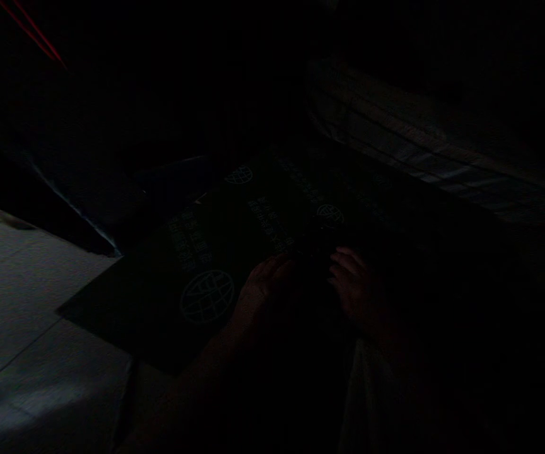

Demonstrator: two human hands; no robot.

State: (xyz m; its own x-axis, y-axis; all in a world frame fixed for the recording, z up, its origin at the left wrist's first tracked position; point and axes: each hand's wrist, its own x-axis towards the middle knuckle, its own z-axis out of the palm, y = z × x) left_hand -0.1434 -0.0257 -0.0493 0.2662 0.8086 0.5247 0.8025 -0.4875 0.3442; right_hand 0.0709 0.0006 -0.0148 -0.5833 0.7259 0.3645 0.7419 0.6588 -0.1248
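The light is very low. Taking the gap between the two hands as the clock's centre, a dark thing [317,239] lies at 12 o'clock, just ahead of the fingers; its shape is lost in shadow. The left hand [263,282] is at 9 o'clock, back upward, fingers bent toward the dark thing. The right hand [352,284] is at 3 o'clock, its fingers curved inward and a little apart. Whether either hand pinches or merely touches something, I cannot tell. Below them is a dark green board [125,287] with pale printed characters and globes: a large globe [207,296] at 9 o'clock, a smaller one [330,215] at 1 o'clock. Past the board's edge, pale floor [12,271] shows at 9 o'clock, red lines [36,34] far off at 10, and a dim striped thing [395,151] between 1 and 2.
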